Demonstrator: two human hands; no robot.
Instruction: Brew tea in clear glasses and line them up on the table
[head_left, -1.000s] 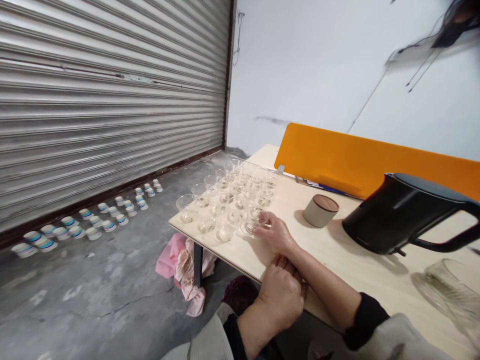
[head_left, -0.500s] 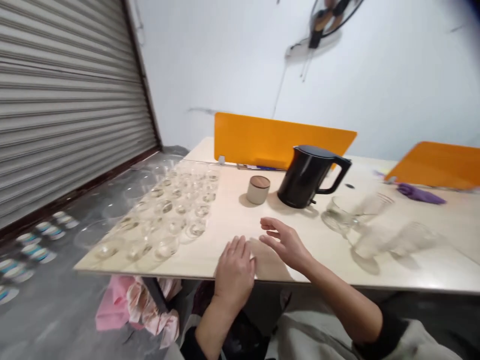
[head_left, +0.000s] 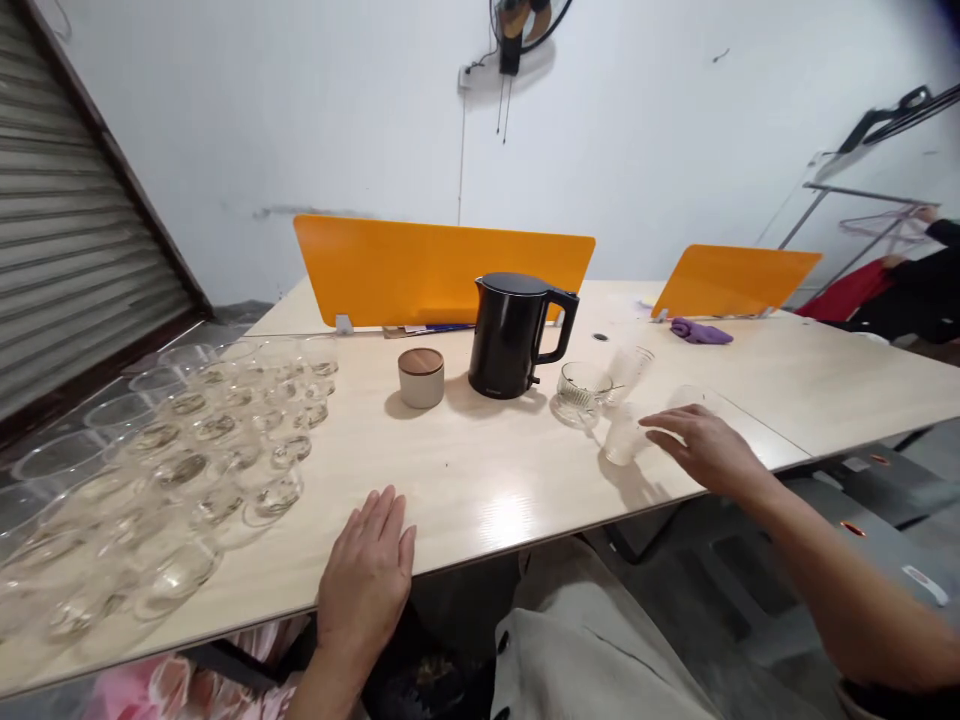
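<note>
My right hand (head_left: 705,450) reaches out flat over the table's front edge, holding nothing. Its fingertips are right beside a clear glass tumbler (head_left: 622,440), and a second tumbler (head_left: 686,400) stands partly behind the hand. Just beyond are a third tumbler (head_left: 628,375) and a ribbed glass bowl (head_left: 583,385). My left hand (head_left: 367,570) rests at the edge of the pale wood table (head_left: 465,470), fingers spread and empty. Several rows of small clear glass cups (head_left: 225,440) fill the table's left end, nearest my left hand.
A black electric kettle (head_left: 514,335) and a wood-lidded canister (head_left: 421,378) stand mid-table before orange divider panels (head_left: 442,265). A purple cloth (head_left: 701,331) lies farther right. A person (head_left: 900,285) sits at the far right. A roller shutter (head_left: 75,250) fills the left.
My view has swung right, moving the kettle and cups leftward. My right hand has stretched out to the tumblers, while my left hand has shifted left along the table edge and lies flat.
</note>
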